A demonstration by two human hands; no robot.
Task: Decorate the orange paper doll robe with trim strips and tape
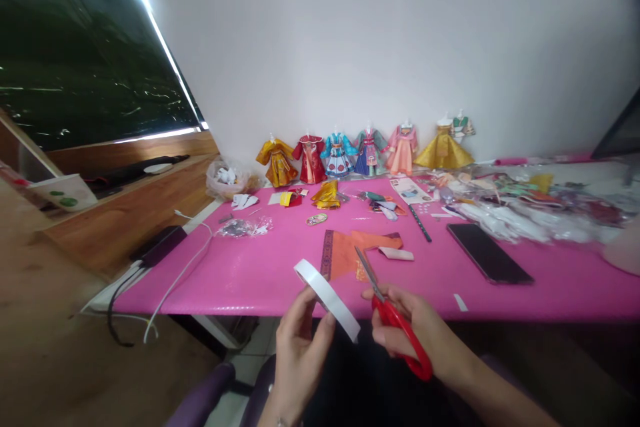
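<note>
My left hand (303, 343) is closed on a roll of white tape (327, 295), its fingers inside the ring and the thumb against the outer edge. In my right hand (407, 320) is a pair of red-handled scissors (400, 333), with the blades pointing up and to the left. The blades look closed together. The scissors and the tape roll are apart, both held above the table's front edge. Just beyond them lies a piece of orange cloth (345, 250) with a dark patterned border. A small pale folded piece (397, 253) rests at the cloth's right side.
Several small doll dresses (337, 155) stand along the wall behind the pink table (260, 280). A black phone (487, 253) lies at right, near plastic-wrapped pieces (505, 217). A black adapter (159, 245) with cables sits at left. A plastic bag (227, 180) stands at the back left.
</note>
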